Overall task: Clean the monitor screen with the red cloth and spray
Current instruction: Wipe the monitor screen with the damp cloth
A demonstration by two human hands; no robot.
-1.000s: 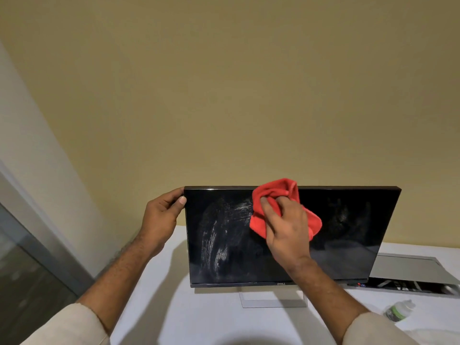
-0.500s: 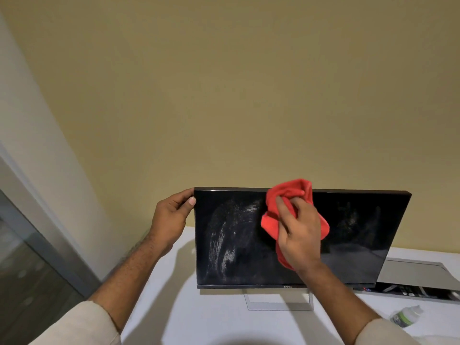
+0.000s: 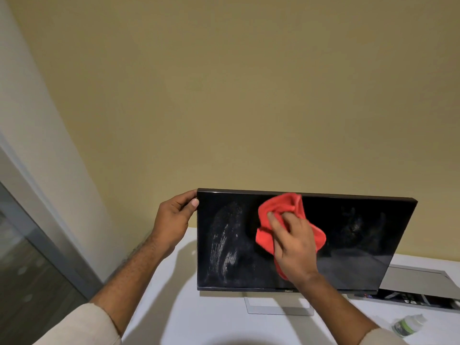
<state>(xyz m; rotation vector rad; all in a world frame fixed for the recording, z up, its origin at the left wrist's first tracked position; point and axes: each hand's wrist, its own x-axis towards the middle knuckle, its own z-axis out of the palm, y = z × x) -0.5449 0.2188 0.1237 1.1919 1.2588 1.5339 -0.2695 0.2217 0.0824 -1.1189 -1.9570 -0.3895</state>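
The right hand hides part of the red cloth and screen.

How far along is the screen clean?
Partway. Spray bottle lies on the desk, so spraying looks done. In hand: the right hand presses the red cloth mid-screen while the left hand steadies the monitor. Left: white streaks on the left side.
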